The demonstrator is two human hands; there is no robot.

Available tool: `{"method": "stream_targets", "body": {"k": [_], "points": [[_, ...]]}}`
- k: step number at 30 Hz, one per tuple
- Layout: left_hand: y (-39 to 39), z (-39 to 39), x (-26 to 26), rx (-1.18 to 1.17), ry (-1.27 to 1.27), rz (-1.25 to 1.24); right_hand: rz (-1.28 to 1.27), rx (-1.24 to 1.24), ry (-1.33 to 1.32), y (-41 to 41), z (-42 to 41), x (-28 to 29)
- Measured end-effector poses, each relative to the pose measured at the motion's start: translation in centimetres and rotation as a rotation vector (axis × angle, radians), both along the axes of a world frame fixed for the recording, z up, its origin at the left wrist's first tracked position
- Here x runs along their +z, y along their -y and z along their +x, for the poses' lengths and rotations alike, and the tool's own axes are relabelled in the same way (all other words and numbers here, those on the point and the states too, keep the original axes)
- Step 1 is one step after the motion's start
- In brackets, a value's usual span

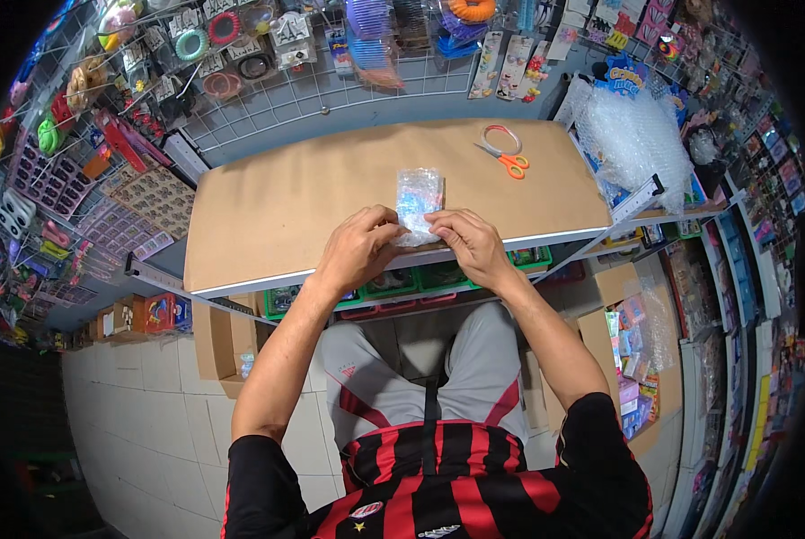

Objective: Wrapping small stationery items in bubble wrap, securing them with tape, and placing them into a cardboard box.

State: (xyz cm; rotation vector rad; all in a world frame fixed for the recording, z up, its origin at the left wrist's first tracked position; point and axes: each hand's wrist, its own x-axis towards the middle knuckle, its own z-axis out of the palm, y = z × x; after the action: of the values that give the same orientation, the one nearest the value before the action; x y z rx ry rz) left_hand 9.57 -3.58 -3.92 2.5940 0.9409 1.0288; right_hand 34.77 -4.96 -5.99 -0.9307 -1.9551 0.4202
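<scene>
A small flat packet in bubble wrap [419, 195] lies at the front edge of a brown shelf top [288, 195]. Something blue and pinkish shows faintly through the wrap; what it is I cannot tell. My left hand [365, 242] pinches the packet's near left corner between thumb and fingers. On the near right side, my right hand [468, 244] grips the wrap the same way. Behind and to the right of the packet lie scissors with orange handles [512, 164]. A roll of clear tape [501, 139] touches them.
A large bundle of bubble wrap [635, 138] stands at the right end. Wire grid racks [274, 101] with hair accessories rise behind. Green baskets [436, 275] sit under the shelf top. Open cardboard boxes stand on the floor at left [217, 343] and right [594, 343].
</scene>
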Motion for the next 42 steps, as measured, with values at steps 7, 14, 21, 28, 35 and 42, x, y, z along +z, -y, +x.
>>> {"method": "stream_targets", "body": {"k": [7, 14, 21, 28, 35, 42], "points": [[-0.1, 0.1, -0.2, 0.004, -0.05, -0.02, 0.074, 0.03, 0.129, 1.1, 0.4, 0.9], [-0.2, 0.2, -0.1, 0.007, -0.051, -0.063, 0.024, 0.109, 0.128, 1.4, 0.4, 2.7], [-0.3, 0.4, -0.2, 0.009, -0.033, -0.074, 0.126, 0.04, 0.216, 1.1, 0.7, 1.1], [-0.5, 0.5, 0.0, 0.012, -0.105, -0.036, 0.054, 0.047, 0.098, -0.3, -0.2, 0.1], [-0.2, 0.9, 0.4, 0.056, -0.047, -0.081, -0.217, -0.028, -0.031, -0.6, -1.2, 0.2], [-1.5, 2.4, 0.1, 0.089, 0.06, -0.197, -0.187, -0.176, -0.005, -1.0, -1.4, 0.3]]}}
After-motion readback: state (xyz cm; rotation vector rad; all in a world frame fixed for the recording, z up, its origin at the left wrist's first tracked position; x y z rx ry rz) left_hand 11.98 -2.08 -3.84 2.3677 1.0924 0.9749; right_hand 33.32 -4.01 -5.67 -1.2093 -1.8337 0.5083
